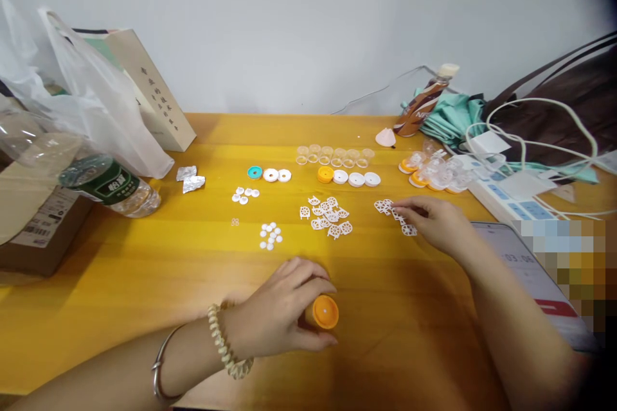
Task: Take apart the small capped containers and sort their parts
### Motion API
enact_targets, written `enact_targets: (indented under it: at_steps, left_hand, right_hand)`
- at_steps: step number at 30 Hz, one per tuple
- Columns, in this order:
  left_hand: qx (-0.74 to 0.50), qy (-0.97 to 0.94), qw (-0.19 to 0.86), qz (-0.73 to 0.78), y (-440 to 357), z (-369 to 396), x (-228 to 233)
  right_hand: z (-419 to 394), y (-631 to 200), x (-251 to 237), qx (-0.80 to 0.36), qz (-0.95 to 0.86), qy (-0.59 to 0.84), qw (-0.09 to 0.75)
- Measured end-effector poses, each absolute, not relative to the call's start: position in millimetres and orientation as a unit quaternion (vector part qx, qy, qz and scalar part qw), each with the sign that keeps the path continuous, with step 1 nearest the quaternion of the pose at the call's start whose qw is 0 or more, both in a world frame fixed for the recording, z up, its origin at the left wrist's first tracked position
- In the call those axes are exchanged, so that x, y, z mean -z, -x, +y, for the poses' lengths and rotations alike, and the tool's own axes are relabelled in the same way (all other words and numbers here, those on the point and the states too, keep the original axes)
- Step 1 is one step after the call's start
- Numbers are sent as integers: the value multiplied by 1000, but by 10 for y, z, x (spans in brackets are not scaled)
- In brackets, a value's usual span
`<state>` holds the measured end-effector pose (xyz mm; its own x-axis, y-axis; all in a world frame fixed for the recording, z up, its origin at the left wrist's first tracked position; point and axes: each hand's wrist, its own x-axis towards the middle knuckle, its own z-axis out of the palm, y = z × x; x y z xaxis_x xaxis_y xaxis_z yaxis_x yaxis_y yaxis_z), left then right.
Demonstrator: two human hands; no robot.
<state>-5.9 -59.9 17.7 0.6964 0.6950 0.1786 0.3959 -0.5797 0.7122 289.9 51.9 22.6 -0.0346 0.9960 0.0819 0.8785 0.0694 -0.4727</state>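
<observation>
Home piecework setup: yellow wooden counter (193,270) against bare wall, power strip (501,196), phone (530,276), cardboard box (38,231), plastic bag (81,96).
</observation>
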Motion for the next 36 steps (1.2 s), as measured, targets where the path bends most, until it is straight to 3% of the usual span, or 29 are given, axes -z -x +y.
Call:
enact_targets:
  at_steps: [4, 8, 11, 13, 16, 29, 36]
  left_hand:
    - [-219, -865, 316, 323, 55, -605, -153]
    - [-221, -865, 312, 326, 50, -601, -160]
    - [-220, -863, 312, 330, 46, -599, -157]
    - [-220, -856, 322, 340, 43, -599, -143]
    - [-225, -839, 341, 359, 37, -603, -107]
    - [-251, -849, 284, 368, 21, -630, -7]
    - [-230, -857, 262, 379, 28, -580, -18]
  right_hand:
    - [520, -2909, -245, -135, -701, 670, 202]
    - [451, -2791, -342, -77, -707, 648, 272]
    - [261, -2541, -431, -127, -747, 572, 313]
    - [71, -2314, -448, -210, -815, 465, 275]
    - [-209, -1993, -378, -312, -866, 359, 153]
    - [-412, -1826, -368, -383, -848, 351, 104]
    - [-493, -1780, -317, -312, -862, 386, 107]
